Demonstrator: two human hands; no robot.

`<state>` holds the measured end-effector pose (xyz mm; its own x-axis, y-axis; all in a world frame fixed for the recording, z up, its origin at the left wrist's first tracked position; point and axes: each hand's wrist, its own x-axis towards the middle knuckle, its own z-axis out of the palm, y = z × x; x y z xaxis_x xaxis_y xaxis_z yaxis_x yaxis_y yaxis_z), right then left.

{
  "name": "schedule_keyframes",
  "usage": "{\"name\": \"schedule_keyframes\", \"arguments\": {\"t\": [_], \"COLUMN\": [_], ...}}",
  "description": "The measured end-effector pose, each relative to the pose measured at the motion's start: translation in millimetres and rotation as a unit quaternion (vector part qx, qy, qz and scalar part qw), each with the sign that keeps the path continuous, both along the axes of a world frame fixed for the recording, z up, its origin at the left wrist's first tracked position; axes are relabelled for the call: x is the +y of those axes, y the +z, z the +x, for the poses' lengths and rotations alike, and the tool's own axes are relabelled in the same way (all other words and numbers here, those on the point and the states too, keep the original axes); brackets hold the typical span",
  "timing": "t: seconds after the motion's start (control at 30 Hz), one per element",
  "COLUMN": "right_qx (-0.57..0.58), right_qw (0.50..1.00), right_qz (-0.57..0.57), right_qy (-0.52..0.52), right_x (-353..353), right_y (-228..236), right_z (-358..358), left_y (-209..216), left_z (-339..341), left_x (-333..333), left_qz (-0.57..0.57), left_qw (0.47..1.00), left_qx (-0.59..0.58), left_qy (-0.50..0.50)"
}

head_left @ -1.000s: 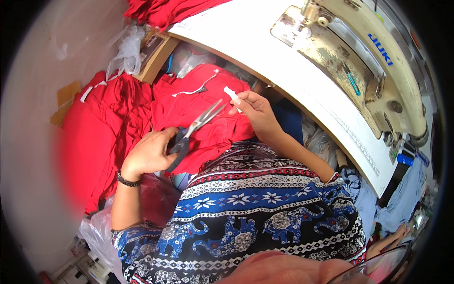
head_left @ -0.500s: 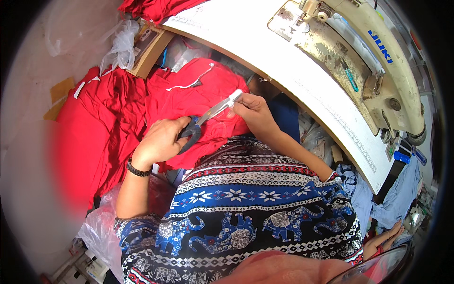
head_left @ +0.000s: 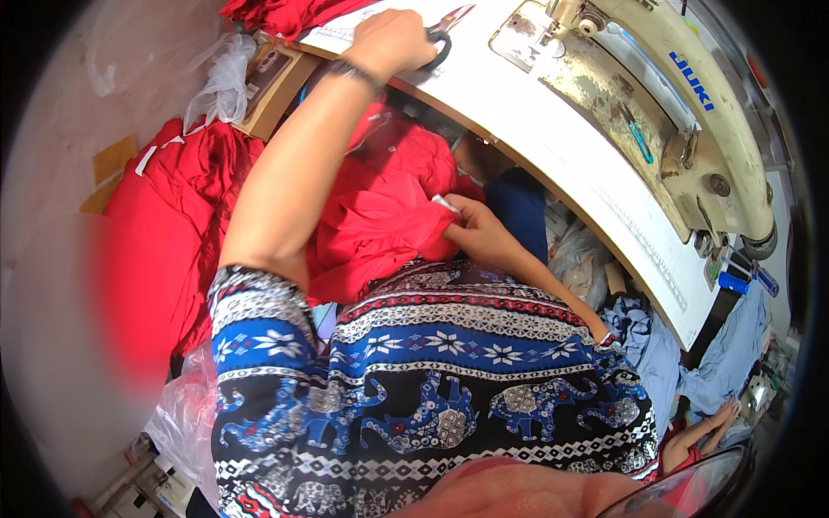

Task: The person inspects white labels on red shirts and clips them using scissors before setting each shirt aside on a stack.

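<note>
while reaching up and away over the white table [head_left: 553,129], left hand [head_left: 390,39] closed around the dark handles of the scissors [head_left: 442,30], blades pointing right along the tabletop toward the sewing machine [head_left: 656,95]. lower down, near the lap, right hand [head_left: 475,229] with fingers pinched on a small white tag [head_left: 445,204] at the edge of the red garment [head_left: 380,216]. garment well apart from the scissors, nearer the right hand.
</note>
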<state>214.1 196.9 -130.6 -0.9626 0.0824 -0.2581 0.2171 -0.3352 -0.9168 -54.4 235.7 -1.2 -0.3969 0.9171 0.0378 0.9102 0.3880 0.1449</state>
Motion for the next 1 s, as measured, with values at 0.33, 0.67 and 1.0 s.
{"name": "schedule_keyframes", "arguments": {"t": [0.33,0.67,1.0], "right_qx": [0.11,0.228,0.307], "right_qw": [0.942,0.964,0.903], "right_qz": [-0.213,0.047,0.19], "right_qy": [-0.234,-0.131,-0.235], "right_x": [36.9,51.2,83.3], "right_y": [44.9,146.3,187.7], "right_z": [-3.3,-51.9,-46.2], "left_y": [56.6,10.1,24.8], "left_z": [98.2,70.7,53.4], "left_x": [-119.6,-197.5,-209.1], "left_qz": [-0.043,0.232,0.231], "left_qw": [0.989,0.814,0.886], "left_qx": [-0.097,-0.524,-0.362], "left_qy": [-0.107,0.098,0.173]}}
